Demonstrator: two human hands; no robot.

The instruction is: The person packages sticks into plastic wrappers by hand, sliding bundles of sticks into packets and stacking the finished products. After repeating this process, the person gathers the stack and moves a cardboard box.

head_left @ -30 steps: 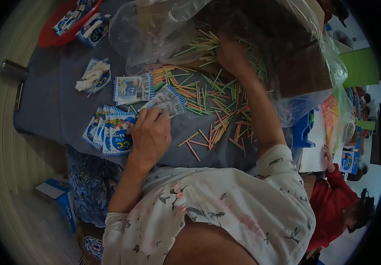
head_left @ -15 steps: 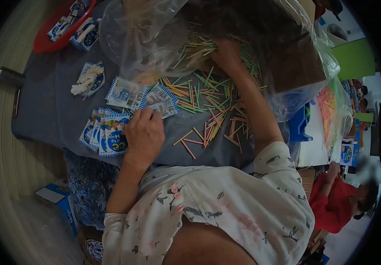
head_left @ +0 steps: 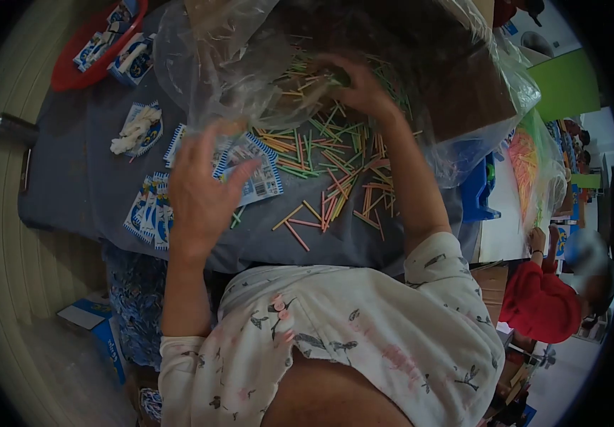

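My left hand [head_left: 202,186] is raised over blue-and-white printed packets [head_left: 258,178], thumb apart from its fingers and slightly blurred. I see nothing held in it. Further packets [head_left: 152,213] overlap in a pile just left of that wrist. My right hand [head_left: 364,89] reaches into the mouth of a clear plastic bag [head_left: 214,67], fingers curved and spread from the thumb. Thin pastel sticks [head_left: 342,188] in green, yellow, orange and pink lie loose around it and across the cloth. Bag film partly veils the fingertips.
A red basin [head_left: 61,75] with small boxes stands at the far left. A white crumpled item [head_left: 136,132] rests on another packet. Right of the bag are a brown carton [head_left: 467,92] and a blue plastic holder [head_left: 479,192]. A person in red [head_left: 540,302] is at the right.
My left hand has lifted off the packets and spread its fingers, moving left. My right hand has shifted slightly left, its fingers opened wider. The person in red has moved.
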